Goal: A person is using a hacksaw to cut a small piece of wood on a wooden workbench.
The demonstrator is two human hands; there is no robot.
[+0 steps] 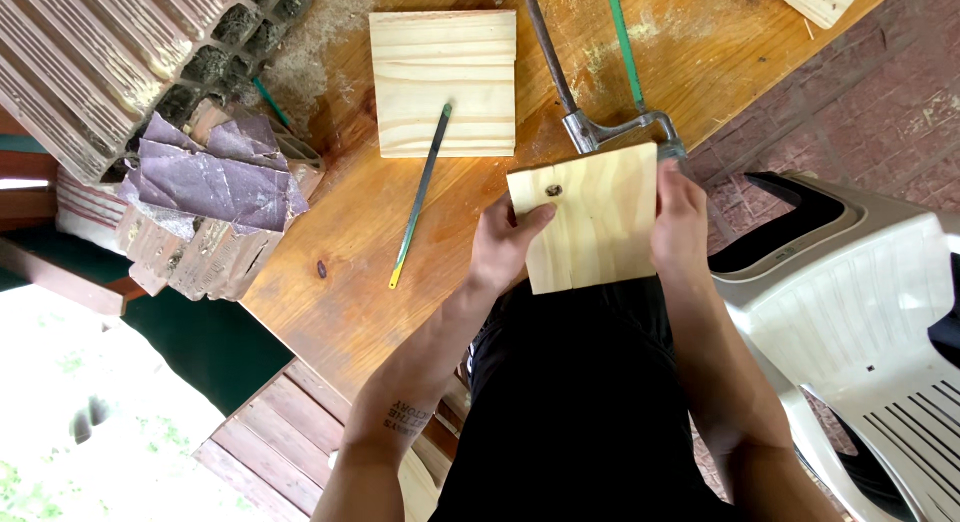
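Held between both hands: one pale square pine board (588, 222) with a small dark knot near its left far corner, raised over the near edge of the orange-brown wooden table (350, 282). Left hand (505, 244) clasps the board's left edge, thumb lying across its face. Right hand (678, 214) clasps the right edge, fingers wrapped behind.

Just beyond the board: a metal hacksaw frame (610, 130) with a green blade, its corner touching or hidden by the board's far edge; which, I cannot tell. Far and left of the board: a second pale square wood panel (443, 82) lying flat, with a loose thin saw blade (420, 197) resting partly on it. Far left: purple-grey sandpaper sheets (215, 177) on ridged clay bricks (110, 62). Right: a white plastic chair (860, 312).
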